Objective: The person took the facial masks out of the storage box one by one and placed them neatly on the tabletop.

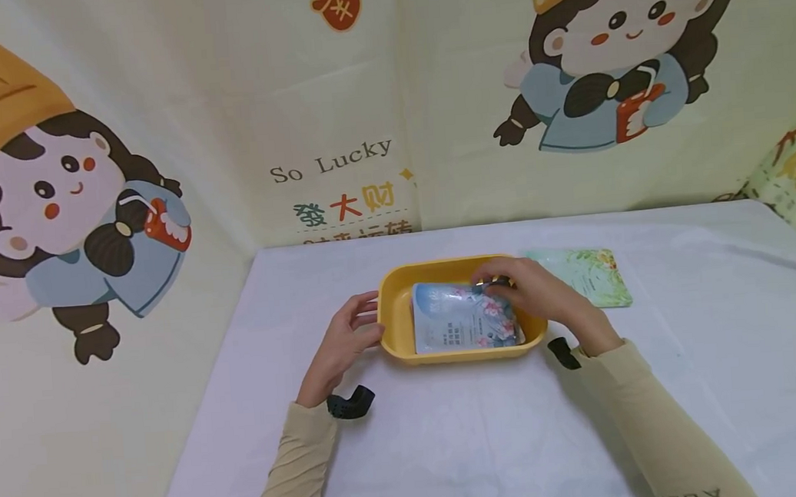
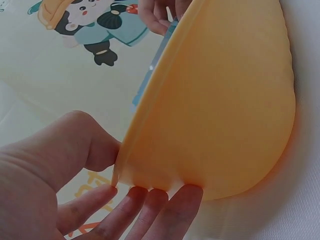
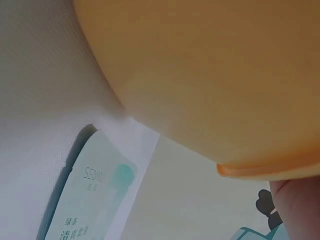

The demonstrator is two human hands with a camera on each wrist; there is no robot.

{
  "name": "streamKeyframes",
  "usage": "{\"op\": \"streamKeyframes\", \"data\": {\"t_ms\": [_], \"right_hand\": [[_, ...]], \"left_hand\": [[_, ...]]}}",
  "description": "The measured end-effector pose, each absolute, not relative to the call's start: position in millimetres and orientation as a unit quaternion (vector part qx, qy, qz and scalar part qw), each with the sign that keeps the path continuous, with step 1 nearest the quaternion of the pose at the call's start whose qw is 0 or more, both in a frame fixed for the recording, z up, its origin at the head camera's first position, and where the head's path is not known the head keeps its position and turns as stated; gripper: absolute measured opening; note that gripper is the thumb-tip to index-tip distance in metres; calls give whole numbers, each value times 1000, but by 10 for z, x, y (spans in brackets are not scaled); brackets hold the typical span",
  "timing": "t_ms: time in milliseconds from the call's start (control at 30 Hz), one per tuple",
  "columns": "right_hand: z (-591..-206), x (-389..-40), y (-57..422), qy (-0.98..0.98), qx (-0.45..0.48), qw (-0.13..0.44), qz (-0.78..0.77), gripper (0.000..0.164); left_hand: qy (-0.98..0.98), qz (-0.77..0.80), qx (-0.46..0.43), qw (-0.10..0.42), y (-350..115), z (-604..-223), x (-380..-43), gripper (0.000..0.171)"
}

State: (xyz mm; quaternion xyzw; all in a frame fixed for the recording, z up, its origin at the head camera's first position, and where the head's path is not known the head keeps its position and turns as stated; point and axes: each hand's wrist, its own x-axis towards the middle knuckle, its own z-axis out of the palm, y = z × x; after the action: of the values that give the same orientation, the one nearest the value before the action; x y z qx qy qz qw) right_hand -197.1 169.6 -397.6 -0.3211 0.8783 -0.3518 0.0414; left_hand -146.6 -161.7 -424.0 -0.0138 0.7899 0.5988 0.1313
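Note:
A yellow plastic tray (image 1: pixel 395 333) with rounded corners stands on the table. Inside lies a blue and white pouch (image 1: pixel 444 318) printed with pink flowers. My left hand (image 1: pixel 345 341) grips the tray's left end, thumb at the rim and fingers along the outer wall (image 2: pixel 200 100). Reaching over the right end, my right hand (image 1: pixel 521 282) pinches a small dark item (image 1: pixel 497 281) with a gold-coloured part, above the pouch's upper right corner. Its kind is mostly hidden by the fingers. In the right wrist view, the tray's outer wall (image 3: pixel 200 75) covers most of that hand.
A flat pale green packet (image 1: pixel 597 277) with leaf print lies behind and right of the tray, close to the right forearm. White cloth (image 1: pixel 453 445) covers the table. Behind it hangs a cream curtain (image 1: pixel 461 159) with cartoon figures.

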Motion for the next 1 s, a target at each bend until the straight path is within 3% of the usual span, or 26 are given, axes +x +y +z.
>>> {"op": "streamKeyframes", "data": {"t_ms": [500,1000], "right_hand": [[-3851,-1930,1817,868,-317,51,-378,24],[-3703,-1914,1957,860,-331,16,-388,24]], "left_hand": [[790,599,-21,129,-1584,-4263,-1456,61],[789,601,-22,125,-1568,-4233,-1408,60]]}}
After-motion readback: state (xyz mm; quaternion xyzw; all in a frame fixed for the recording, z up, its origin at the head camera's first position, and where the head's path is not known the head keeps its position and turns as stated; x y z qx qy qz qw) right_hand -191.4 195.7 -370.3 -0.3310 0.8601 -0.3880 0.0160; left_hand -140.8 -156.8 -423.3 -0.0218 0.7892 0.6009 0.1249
